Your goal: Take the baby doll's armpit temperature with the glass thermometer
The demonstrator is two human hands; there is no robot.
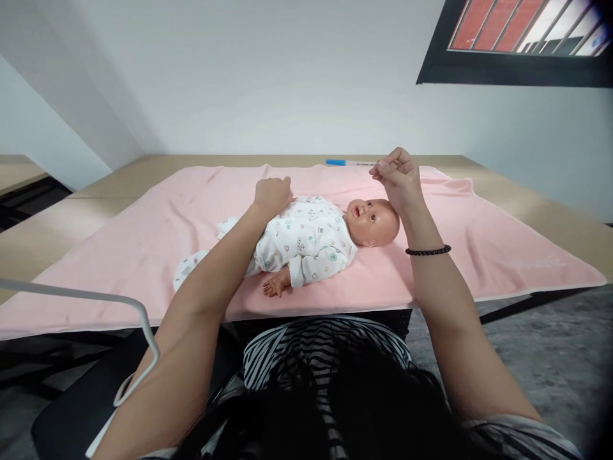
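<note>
Doll [316, 243] flat on its back, mid-blanket, head toward the right
Left hand [272, 193] curled shut on the chest to steady it; right hand [400, 176] raised above the face, fingertips pinched, on what too small to tell; pink blanket [143, 249] cushioning the table [527, 198], pen [347, 163] parked beyond

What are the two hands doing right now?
Left hand: closed, resting on the baby doll in white printed clothes.
Right hand: fingers pinched shut; held thing unclear.
</note>
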